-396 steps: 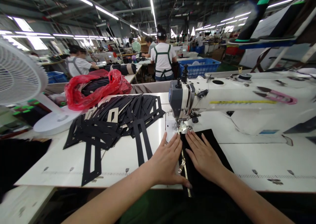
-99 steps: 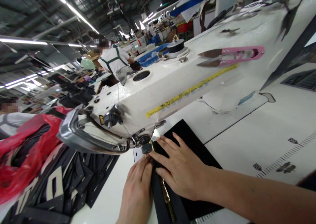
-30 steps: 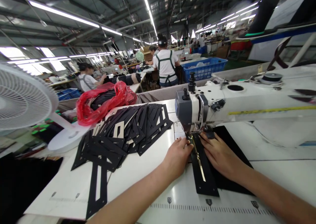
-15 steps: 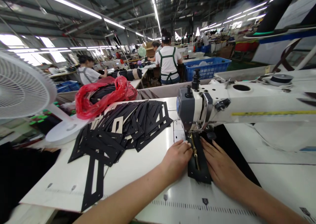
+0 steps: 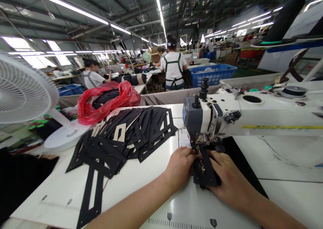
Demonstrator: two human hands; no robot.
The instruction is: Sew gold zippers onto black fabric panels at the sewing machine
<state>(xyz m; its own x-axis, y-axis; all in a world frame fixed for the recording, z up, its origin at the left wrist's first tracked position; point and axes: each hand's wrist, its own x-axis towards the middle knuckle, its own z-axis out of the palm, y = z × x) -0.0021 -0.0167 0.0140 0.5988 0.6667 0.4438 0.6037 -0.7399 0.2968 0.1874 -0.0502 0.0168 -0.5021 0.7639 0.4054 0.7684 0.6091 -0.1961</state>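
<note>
A black piece with a gold zipper (image 5: 207,170) lies under the head of a white and grey sewing machine (image 5: 193,116). My left hand (image 5: 179,164) is closed at the piece's left edge, fingertips close to the zipper. On the other side, my right hand (image 5: 228,173) grips the right edge with its fingers bent round it, the thumb low near the front corner. Beneath and behind my right hand is a larger black sheet (image 5: 248,171). Left of the machine, several black frame-shaped pieces with slots (image 5: 108,153) lie in an overlapping heap.
A white fan (image 5: 22,91) stands at the left. Behind the heap is a red plastic bag (image 5: 87,106) with black material inside. Beyond the table are a blue basket (image 5: 212,74) and a person in a white shirt (image 5: 173,65). Black cloth (image 5: 22,182) hangs at lower left.
My right hand has gone from lying flat with stretched fingers to gripping the piece's right edge. The piece sits slightly further under the machine head. The camera view has tilted a little.
</note>
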